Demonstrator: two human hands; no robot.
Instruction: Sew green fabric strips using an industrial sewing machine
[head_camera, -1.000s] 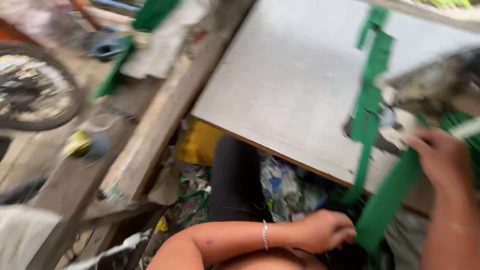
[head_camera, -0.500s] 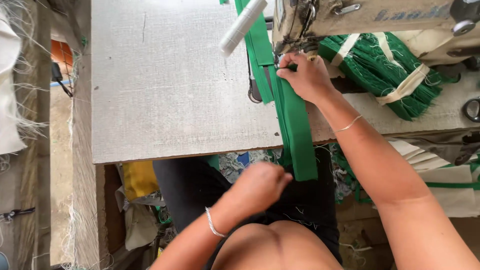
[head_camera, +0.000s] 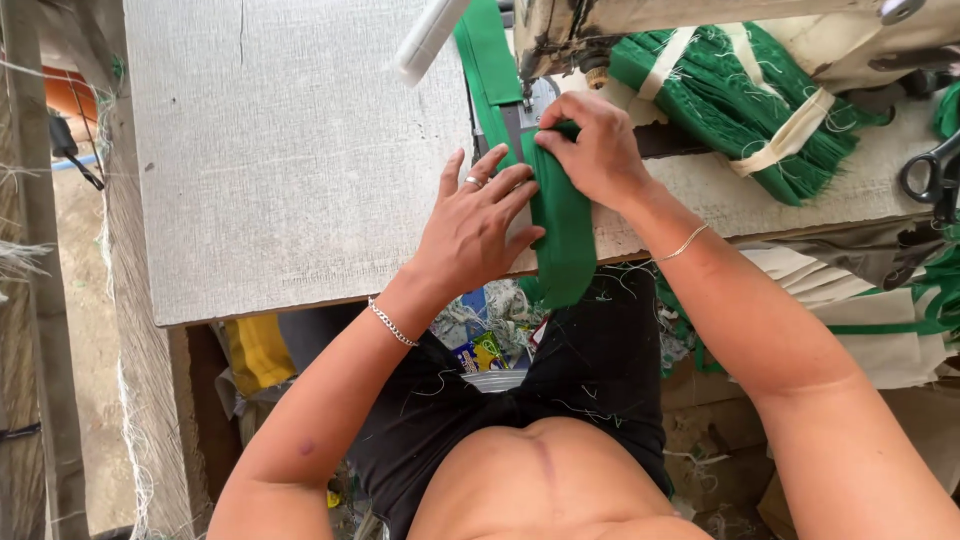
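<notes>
A small blue-and-yellow packet (head_camera: 480, 352) lies below the bench (head_camera: 290, 170) edge, beside the green strap (head_camera: 560, 225). That strap is plain green, flat and folded, running lengthwise from the sewing machine (head_camera: 580, 30) toward you, its end hanging off the bench. Your right hand (head_camera: 595, 150) pinches it; your left hand (head_camera: 475, 230) presses flat, fingers spread.

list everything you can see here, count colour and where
green strap: 1, green, under the machine head, hanging off the table's near edge
sewing machine: 1, worn beige, top centre
table: 1, grey, upper half
bundle of green strips: 1, green with cream ties, right of the machine
scissors: 1, black, far right edge
white tube: 1, white, top, left of the strap
left hand: flat on the strap, ring and bracelet
right hand: pinching the strap by the needle
</notes>
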